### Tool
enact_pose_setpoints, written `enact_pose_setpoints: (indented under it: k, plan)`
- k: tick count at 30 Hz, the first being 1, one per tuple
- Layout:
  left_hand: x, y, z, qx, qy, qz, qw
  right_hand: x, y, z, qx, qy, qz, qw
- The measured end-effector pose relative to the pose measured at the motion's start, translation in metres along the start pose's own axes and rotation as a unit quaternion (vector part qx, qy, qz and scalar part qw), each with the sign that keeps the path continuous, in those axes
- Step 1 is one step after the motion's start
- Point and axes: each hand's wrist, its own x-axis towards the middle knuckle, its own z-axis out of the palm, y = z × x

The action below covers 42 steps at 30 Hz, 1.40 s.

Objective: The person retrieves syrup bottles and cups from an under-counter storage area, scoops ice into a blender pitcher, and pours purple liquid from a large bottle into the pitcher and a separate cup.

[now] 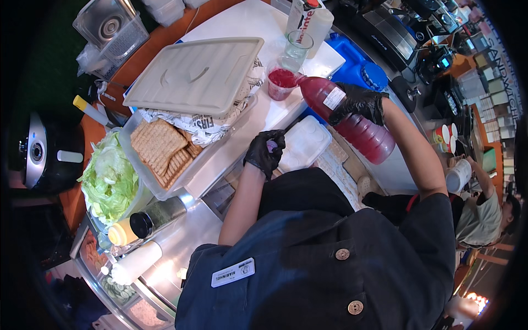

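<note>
My right hand (pixel 361 105), in a black glove, grips a large ribbed plastic bottle (pixel 354 128) of red-pink liquid. The bottle is tilted, its mouth at the rim of a clear plastic cup (pixel 279 93) that holds red liquid. An empty-looking clear glass (pixel 298 47) stands just beyond the cup. My left hand (pixel 265 152), also black-gloved, is closed around a small purple object (pixel 271 145), perhaps a bottle cap, in front of my apron. Left of the cup, a plastic container holds toasted bread slices (pixel 159 142) and printed paper, with a translucent lid (pixel 198 76) resting askew on top.
A carton (pixel 300 18) and white bottle stand behind the glass; a blue jerrycan (pixel 350 57) is to their right. A white lidded box (pixel 307 142) lies between my hands. Lettuce (pixel 109 177), a black-capped jar (pixel 159 216) and squeeze bottles are at left. Another person (pixel 480 222) works at far right.
</note>
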Motion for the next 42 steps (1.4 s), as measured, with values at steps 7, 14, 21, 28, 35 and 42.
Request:
enact_pose_setpoints:
  k: [7, 14, 21, 28, 35, 42]
  plan:
    - [0.013, 0.002, -0.009, -0.015, -0.024, -0.007, 1.000, 0.002, -0.004, 0.002, -0.006, -0.014, -0.032, 0.999]
    - [0.002, 0.001, 0.006, -0.052, -0.002, 0.019, 0.998, -0.002, -0.004, 0.004, -0.014, -0.005, -0.016, 1.000]
    - [-0.009, 0.004, 0.022, -0.088, -0.019, -0.031, 0.995, 0.012, 0.001, 0.002, -0.100, -0.006, -0.020, 0.995]
    - [-0.010, 0.004, 0.018, -0.081, -0.065, -0.038, 0.994, 0.012, -0.001, 0.006, -0.055, 0.004, 0.012, 0.998]
    - [-0.007, 0.011, -0.004, -0.055, -0.192, 0.005, 0.980, 0.012, 0.002, 0.011, -0.058, 0.019, -0.014, 0.998]
    - [-0.008, 0.008, 0.005, -0.099, -0.144, 0.039, 0.984, 0.007, 0.005, 0.016, -0.021, 0.040, -0.013, 0.999]
